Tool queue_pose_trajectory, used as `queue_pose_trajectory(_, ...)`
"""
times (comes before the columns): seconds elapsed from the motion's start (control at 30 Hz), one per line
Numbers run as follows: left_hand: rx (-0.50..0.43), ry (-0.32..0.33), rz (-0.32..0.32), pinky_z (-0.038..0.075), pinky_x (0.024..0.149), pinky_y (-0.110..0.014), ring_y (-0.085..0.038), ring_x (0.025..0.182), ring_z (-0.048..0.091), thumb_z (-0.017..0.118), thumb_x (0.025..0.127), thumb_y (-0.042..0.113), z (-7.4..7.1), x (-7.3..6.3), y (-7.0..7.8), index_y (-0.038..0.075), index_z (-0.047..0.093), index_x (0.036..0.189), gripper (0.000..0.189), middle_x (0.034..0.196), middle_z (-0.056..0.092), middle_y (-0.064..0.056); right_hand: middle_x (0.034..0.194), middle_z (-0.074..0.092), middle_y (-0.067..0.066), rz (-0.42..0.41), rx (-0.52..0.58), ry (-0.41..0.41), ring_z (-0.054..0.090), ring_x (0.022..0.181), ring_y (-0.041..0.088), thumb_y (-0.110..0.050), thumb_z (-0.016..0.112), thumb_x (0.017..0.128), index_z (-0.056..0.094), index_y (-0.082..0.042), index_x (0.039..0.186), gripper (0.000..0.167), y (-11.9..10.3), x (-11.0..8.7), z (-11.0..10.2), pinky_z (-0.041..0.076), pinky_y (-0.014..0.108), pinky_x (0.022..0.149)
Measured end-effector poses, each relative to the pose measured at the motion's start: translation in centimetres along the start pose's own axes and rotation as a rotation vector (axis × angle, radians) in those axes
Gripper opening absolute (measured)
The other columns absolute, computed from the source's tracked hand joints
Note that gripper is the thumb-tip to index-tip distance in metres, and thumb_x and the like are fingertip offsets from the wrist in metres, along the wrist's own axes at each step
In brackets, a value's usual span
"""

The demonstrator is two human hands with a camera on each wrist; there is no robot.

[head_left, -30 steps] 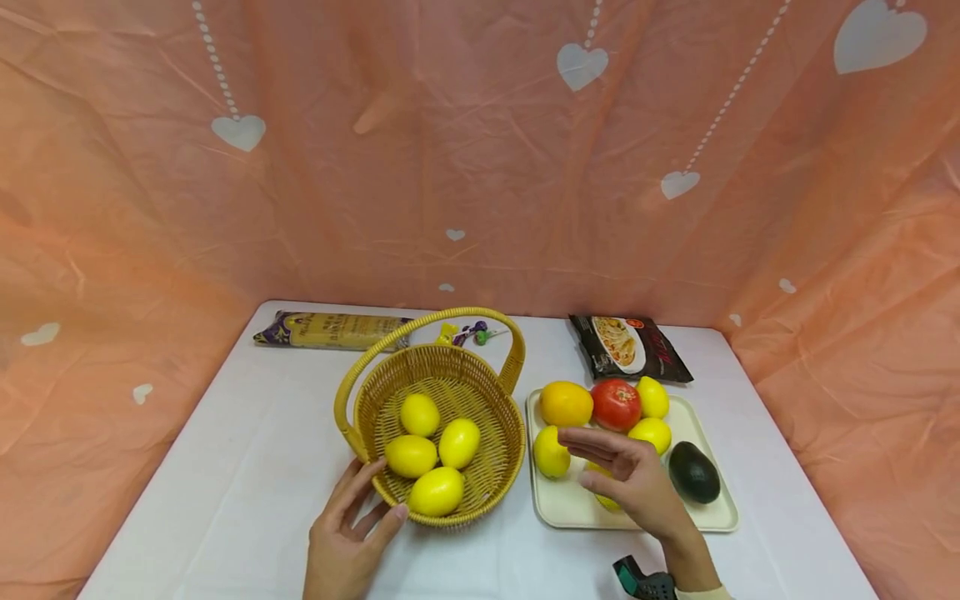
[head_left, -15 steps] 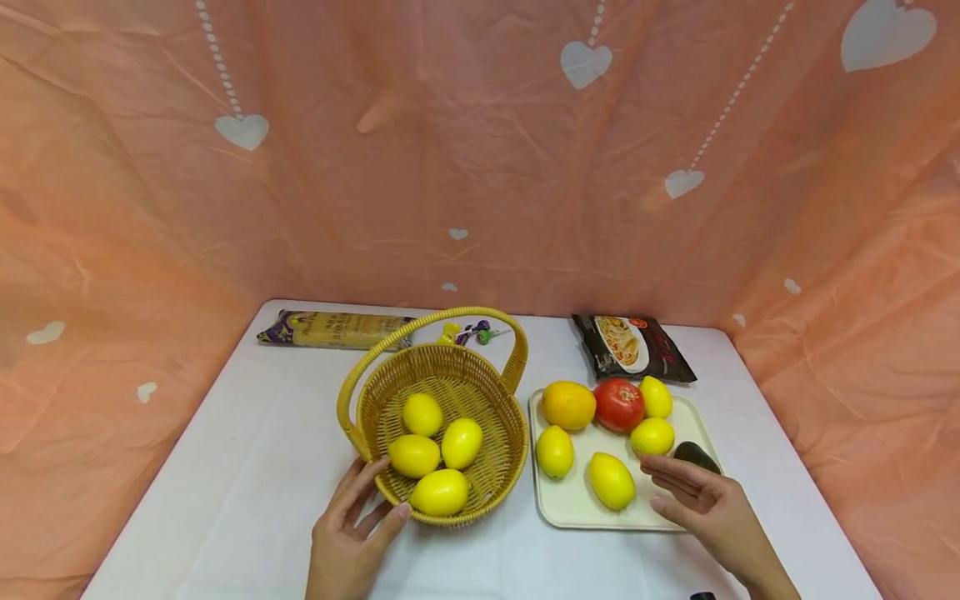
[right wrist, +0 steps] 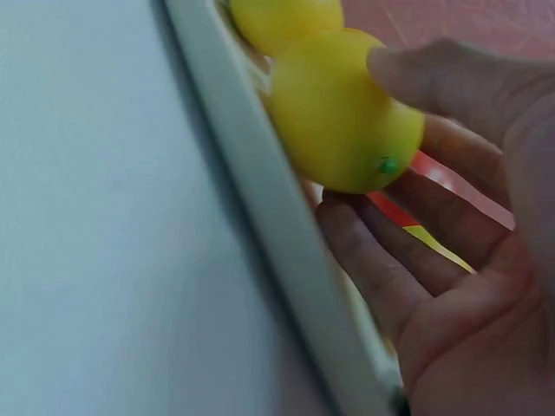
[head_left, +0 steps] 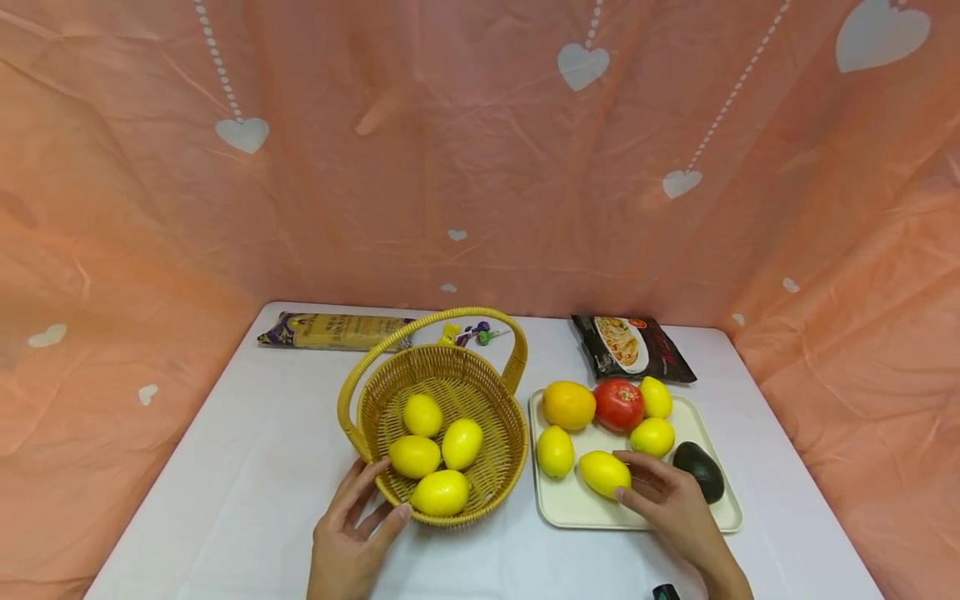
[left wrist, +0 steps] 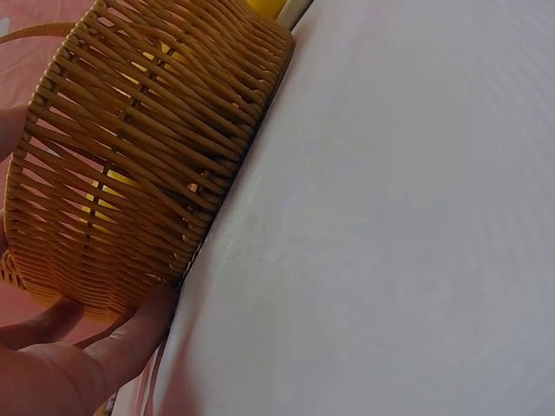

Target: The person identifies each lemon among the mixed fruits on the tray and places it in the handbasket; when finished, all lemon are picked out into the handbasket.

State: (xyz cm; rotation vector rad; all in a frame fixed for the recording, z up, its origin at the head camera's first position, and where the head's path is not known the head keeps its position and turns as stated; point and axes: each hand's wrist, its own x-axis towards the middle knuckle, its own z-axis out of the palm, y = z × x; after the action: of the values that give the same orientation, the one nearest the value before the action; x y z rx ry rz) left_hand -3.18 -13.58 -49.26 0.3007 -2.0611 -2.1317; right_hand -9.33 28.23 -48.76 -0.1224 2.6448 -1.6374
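Right hand [head_left: 671,500] pinches lemon [head_left: 602,475], left hand [head_left: 348,533] grips basket [head_left: 427,360]! Four lemons [head_left: 415,457] inside, left of pinch; three more lemons [head_left: 555,452] around it on tray [head_left: 570,510], seemingly left.

perhaps a makeshift studio: heart-print drapes [head_left: 480,167] behind white table [head_left: 247,467]

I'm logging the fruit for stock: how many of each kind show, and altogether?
Lemons: 8 (4 in the basket, 3 on the tray, 1 pinched by the right hand)
Avocado: 1
Red fruit, likely pomegranate: 1
Orange-yellow fruit, kind unclear: 1
Total: 11
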Motion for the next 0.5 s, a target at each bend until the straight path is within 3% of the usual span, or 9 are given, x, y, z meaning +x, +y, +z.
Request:
queue_pose_trajectory(0.13,0.003,0.003,-0.004,0.060,0.100,-0.016,-0.046,0.157,0.039,0.088,0.091,0.002,0.1,0.0,0.1,0.005,0.065,0.151,0.064,0.177,0.025,-0.027,0.139,0.072,0.024,0.037,0.051,0.027,0.070,0.113,-0.003,-0.003,0.085,0.094,0.071,0.002,0.138,0.047,0.0,0.3,0.4,0.061,0.013,0.095)
queue_pose_trajectory(0.23,0.004,0.004,-0.004,0.061,0.100,-0.016,-0.046,0.157,0.039,0.088,0.091,0.002,0.1,-0.1,0.1,0.005,0.065,0.151,0.064,0.177,0.026,-0.027,0.139,0.072,0.025,0.014,0.069,0.031,0.071,0.113,-0.004,-0.001,0.085,0.093,0.071,0.004,0.138,0.047,-0.5,0.2,0.3,0.061,0.013,0.095)
queue_pose_trajectory(0.5,0.012,0.003,-0.013,0.060,0.100,-0.016,-0.045,0.157,0.039,0.088,0.092,0.003,0.1,0.0,0.1,0.007,0.065,0.151,0.063,0.177,0.026,-0.025,0.133,0.076,-0.010,-0.179,0.144,-0.084,0.072,0.119,0.003,0.002,0.077,0.100,0.069,0.006,0.139,0.040,-2.6,1.3,-0.3,0.065,0.019,0.096)
